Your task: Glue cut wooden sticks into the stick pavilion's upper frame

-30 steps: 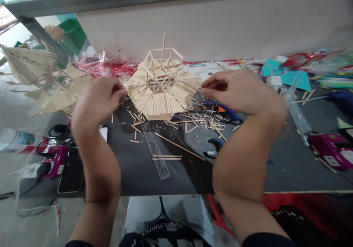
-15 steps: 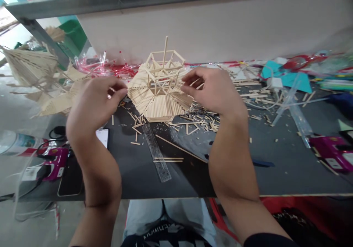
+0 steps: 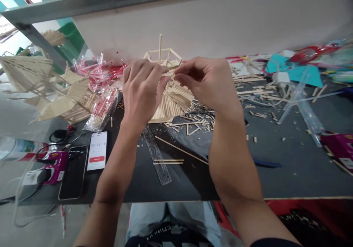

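A model built of thin wooden sticks [image 3: 171, 103] stands on the dark table [image 3: 289, 166], with an open stick frame and an upright stick on top. My left hand [image 3: 142, 88] and my right hand [image 3: 206, 81] meet just above it, fingertips pinched together. A short wooden stick [image 3: 169, 72] runs between the two pinches. Both hands hide much of the model's frame.
A clear ruler [image 3: 157, 155] and loose sticks lie in front of the model. Two phones [image 3: 82, 162] and a magenta device [image 3: 53, 164] sit at the left, near more stick panels [image 3: 55, 103] and red-tipped packets [image 3: 103, 105]. Teal paper [image 3: 295, 74] and clutter fill the right.
Both hands rose from the model's sides and came together over its top, now pinching a stick between them. The left hand moved right, uncovering the phone and packets.
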Motion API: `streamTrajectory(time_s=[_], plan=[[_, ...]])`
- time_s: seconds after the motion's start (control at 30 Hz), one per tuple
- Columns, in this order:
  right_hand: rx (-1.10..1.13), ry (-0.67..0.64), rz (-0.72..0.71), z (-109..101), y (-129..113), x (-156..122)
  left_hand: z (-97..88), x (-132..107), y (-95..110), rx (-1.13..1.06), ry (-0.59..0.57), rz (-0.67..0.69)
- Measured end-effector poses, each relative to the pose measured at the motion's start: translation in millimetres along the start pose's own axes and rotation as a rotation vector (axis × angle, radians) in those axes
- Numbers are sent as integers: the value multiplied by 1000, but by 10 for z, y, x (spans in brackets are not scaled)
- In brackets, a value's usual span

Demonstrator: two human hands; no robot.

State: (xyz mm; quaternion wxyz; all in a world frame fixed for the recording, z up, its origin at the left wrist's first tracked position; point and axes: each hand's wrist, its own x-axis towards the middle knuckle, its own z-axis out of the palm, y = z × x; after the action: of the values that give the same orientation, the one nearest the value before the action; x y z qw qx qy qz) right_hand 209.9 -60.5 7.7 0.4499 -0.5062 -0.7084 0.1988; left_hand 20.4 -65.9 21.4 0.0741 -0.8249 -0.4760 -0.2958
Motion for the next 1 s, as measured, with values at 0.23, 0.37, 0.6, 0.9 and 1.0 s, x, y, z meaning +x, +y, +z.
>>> streamTrajectory(time_s=[0.23, 0.37, 0.6, 0.9, 1.0], plan=[[-18, -36, 40, -29, -24, 27, 96, 56, 16, 0, -28, 31], [-28, -36, 23, -32, -46, 37, 136, 54, 21, 19, 11, 31], [-31, -29, 5, -40, -40, 27, 119, 69, 32, 19, -21, 34], [-72, -35, 59, -38, -101, 8, 148, 64, 14, 6, -14, 51], [-85, -27, 67, -39, -168, 7, 127, 68, 28, -11, -57, 13]])
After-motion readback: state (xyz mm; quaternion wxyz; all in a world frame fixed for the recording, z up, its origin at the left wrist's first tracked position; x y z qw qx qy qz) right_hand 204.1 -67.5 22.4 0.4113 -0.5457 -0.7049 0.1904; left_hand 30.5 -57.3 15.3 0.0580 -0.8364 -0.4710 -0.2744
